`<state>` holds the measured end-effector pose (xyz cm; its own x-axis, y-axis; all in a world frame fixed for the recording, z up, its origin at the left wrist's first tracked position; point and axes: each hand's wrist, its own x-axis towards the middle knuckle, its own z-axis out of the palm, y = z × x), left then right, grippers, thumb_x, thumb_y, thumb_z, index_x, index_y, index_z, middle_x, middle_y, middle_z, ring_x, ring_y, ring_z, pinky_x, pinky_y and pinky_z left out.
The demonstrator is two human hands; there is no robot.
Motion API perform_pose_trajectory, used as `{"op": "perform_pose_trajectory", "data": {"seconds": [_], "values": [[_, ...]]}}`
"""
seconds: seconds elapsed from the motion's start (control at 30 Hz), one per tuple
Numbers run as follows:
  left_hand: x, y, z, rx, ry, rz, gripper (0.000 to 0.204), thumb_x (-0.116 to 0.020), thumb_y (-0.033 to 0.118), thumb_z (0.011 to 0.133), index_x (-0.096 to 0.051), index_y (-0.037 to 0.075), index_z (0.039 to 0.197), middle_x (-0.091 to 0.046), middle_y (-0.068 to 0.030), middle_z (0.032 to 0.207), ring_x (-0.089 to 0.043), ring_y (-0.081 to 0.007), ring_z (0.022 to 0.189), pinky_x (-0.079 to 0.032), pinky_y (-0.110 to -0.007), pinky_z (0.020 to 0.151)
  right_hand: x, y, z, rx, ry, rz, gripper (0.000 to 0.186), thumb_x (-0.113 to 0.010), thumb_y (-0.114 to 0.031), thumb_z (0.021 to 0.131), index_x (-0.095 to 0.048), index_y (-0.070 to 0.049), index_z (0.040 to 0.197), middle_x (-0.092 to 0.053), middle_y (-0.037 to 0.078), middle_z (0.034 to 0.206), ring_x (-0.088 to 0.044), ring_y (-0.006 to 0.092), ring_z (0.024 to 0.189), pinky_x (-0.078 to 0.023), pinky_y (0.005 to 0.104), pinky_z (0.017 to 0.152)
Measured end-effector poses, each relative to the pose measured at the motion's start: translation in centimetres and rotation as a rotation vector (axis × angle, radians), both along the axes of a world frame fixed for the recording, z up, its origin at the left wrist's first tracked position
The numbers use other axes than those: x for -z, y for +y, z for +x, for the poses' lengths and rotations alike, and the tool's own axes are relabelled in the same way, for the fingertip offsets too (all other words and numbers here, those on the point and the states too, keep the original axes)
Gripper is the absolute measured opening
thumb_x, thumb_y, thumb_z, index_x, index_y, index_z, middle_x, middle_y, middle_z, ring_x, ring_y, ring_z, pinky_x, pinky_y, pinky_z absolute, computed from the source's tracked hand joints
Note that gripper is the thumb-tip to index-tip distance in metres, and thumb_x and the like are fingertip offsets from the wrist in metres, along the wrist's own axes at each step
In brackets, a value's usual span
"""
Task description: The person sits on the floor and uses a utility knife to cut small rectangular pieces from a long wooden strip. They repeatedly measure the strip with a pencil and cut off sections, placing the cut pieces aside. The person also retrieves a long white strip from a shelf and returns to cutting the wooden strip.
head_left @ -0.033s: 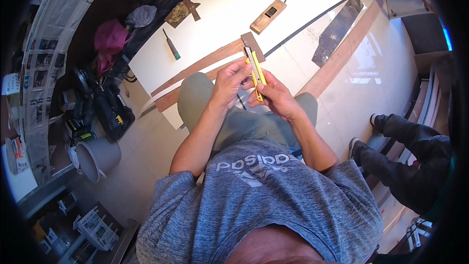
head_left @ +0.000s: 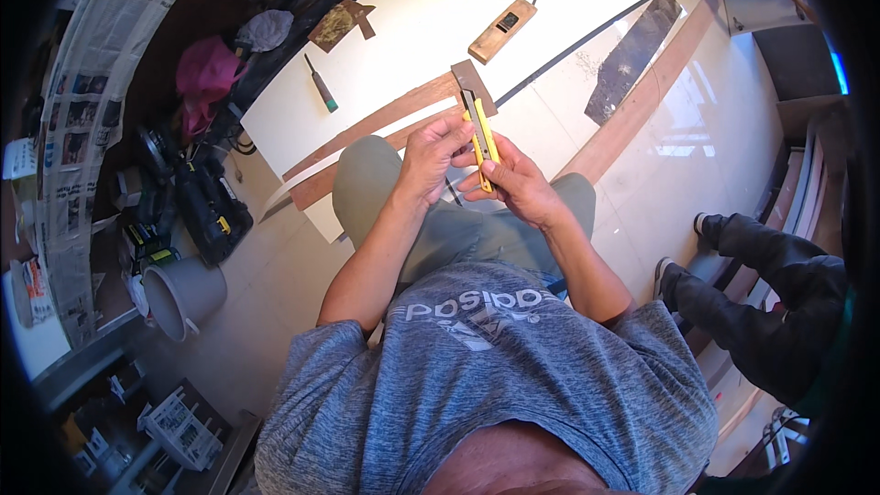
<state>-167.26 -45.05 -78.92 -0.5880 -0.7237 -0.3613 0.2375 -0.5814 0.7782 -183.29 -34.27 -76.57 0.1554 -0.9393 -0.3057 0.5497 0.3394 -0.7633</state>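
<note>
A yellow utility knife point(head_left: 483, 142) is held above my lap, its blade end pointing away from me. My right hand point(head_left: 518, 185) closes round the lower end of the handle, with the thumb lying on its face. On the knife's left side, my left hand point(head_left: 431, 158) pinches near the upper handle with thumb and fingers. Just beyond the blade lies a brown wooden block point(head_left: 474, 82) on the white board point(head_left: 403, 46). Long wooden strips point(head_left: 385, 119) with a white strip point(head_left: 367, 141) between them stretch leftward from that block.
A wooden hand plane point(head_left: 502, 31), a chisel point(head_left: 321, 90) and a brown scrap piece point(head_left: 341, 26) rest on the board. Left are a black power tool point(head_left: 209, 211) and a grey bucket point(head_left: 187, 293). A person's dark-trousered legs point(head_left: 761, 266) are at right, by a long plank point(head_left: 642, 92).
The knife has turned slightly in my fingers, so its blade end shows at a somewhat different angle. Both hands stay in nearly the same place.
</note>
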Motion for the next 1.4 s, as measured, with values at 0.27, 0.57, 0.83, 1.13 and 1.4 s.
{"op": "perform_pose_trajectory", "data": {"seconds": [0.27,0.57,0.83,1.13,1.4], "values": [[4.1,4.8,-0.7,-0.038,-0.159,0.171,0.028,-0.073,0.023,0.103,-0.073,0.003,0.122,-0.076,-0.0027,0.107,-0.066,-0.0098,0.098,-0.050,-0.025,0.085,5.0,4.0,1.3,0.166,0.426,0.192,0.036,-0.054,-0.033,0.113,-0.058,-0.003,0.134,-0.066,0.007,0.083,-0.062,0.0126,0.062,-0.051,0.0258,0.056],[10.4,-7.2,-2.9,0.202,-0.966,-0.721,0.071,-0.093,0.032,0.077,-0.066,-0.003,0.132,-0.073,-0.0175,0.117,-0.070,-0.0262,0.112,-0.055,-0.038,0.098,8.5,4.2,-0.3,0.421,0.166,0.409,0.039,-0.061,-0.044,0.109,-0.058,-0.005,0.113,-0.065,0.006,0.074,-0.060,0.0133,0.058,-0.047,0.0263,0.052],[13.1,-12.7,-9.2,0.678,-1.286,-1.177,0.157,-0.098,0.063,0.046,-0.020,0.001,0.166,-0.025,-0.0271,0.171,-0.019,-0.0438,0.161,-0.021,-0.064,0.129,10.4,4.8,-1.2,0.364,0.078,0.445,0.025,-0.063,-0.031,0.109,-0.055,-0.008,0.114,-0.068,0.007,0.086,-0.064,0.0152,0.068,-0.052,0.0292,0.062],[11.6,-12.8,-5.3,0.408,-1.218,-1.156,0.155,-0.101,0.055,0.047,-0.019,-0.006,0.163,-0.035,-0.0272,0.161,-0.032,-0.0433,0.152,-0.029,-0.053,0.129,14.3,3.1,-2.3,0.405,0.184,0.375,0.018,-0.064,-0.021,0.108,-0.055,-0.007,0.114,-0.062,0.004,0.085,-0.062,0.0128,0.072,-0.054,0.0288,0.065],[13.3,-11.6,-0.4,0.551,-1.201,-1.081,0.152,-0.100,0.053,0.049,-0.018,-0.007,0.162,-0.028,-0.0281,0.163,-0.026,-0.0445,0.154,-0.027,-0.051,0.131,17.5,1.4,-1.5,0.249,0.397,0.498,0.025,-0.067,-0.029,0.107,-0.055,-0.008,0.111,-0.058,0.001,0.079,-0.059,0.0111,0.064,-0.054,0.0273,0.063]]}}
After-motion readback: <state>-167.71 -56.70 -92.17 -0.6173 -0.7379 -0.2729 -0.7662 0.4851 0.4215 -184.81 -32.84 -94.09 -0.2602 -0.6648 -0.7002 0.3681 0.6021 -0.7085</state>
